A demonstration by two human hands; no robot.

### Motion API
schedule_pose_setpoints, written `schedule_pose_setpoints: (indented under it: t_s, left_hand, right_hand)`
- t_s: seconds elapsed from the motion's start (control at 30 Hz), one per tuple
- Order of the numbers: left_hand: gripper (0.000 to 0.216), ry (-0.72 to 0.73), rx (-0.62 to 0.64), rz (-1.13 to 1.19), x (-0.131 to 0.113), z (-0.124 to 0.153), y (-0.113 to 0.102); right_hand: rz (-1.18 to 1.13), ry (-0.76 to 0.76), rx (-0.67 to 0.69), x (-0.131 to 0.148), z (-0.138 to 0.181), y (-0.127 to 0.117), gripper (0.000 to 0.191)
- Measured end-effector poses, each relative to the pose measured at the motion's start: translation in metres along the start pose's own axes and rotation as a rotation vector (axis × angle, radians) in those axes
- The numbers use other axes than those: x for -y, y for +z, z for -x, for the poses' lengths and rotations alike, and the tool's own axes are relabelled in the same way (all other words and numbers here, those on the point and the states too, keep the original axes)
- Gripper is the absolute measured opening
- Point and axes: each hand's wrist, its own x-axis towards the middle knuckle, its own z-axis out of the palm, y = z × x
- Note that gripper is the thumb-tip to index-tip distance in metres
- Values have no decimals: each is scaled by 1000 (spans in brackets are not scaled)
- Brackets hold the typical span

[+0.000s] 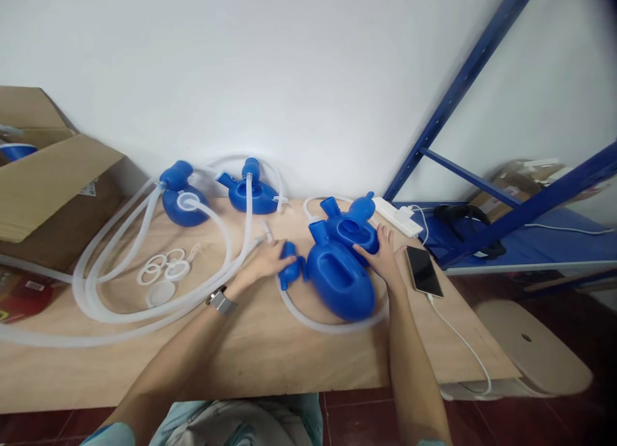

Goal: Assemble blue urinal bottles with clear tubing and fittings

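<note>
My left hand is closed around a small blue connector at the end of a translucent hose that curves round the front of a large blue plastic vessel. My right hand lies with fingers spread flat on the right side of a second blue vessel stacked just behind the first. A watch sits on my left wrist.
Two more blue vessels with long coiled hoses lie at the back left, with white rings beside them. A cardboard box stands far left. A phone on a cable, a power strip and blue shelving are right.
</note>
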Motion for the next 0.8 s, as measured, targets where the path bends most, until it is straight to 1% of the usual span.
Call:
schedule_pose_setpoints:
  t_s: [0.07,0.13,0.17,0.23,0.3,0.37,0.47,0.53,0.63,0.7,0.77,0.8]
  left_hand:
    - [47,-22,31,81,8,-11,3]
    - [48,-23,11,135,9,-18,4]
    - [48,-27,-8,166,8,-18,3]
    - [47,-38,-59,213,7,-13,-2]
    - [47,-66,-138,276,4,-1,-9]
    - [53,-152,-203,440,-1,15,-14]
    - [61,-315,-204,741,-19,38,-10]
    - [63,-345,-159,800,-36,49,-1]
    - [63,-314,-80,764,-62,56,11]
    - [63,-343,-19,750,-74,56,11]
    - [65,-420,73,796,-84,55,7]
    - [66,-454,139,838,-87,54,4]
  right_hand:
    - [-40,40,5,7,16,-14,116]
    - [-141,-15,62,13,40,-27,101]
    - [-185,-63,120,16,55,-32,92]
    - [-221,-130,253,23,85,-36,80]
    - [-217,-125,306,30,111,-34,79]
    - [-196,-92,277,38,131,-27,82]
    - [-127,-93,167,47,148,-13,80]
    - [-73,-126,57,52,155,-1,75]
    - [-54,-160,-97,58,165,16,69]
    - [-88,-166,-141,63,170,26,67]
    - [-133,-151,-149,68,174,33,72]
    - [-156,-127,-146,70,176,36,77]
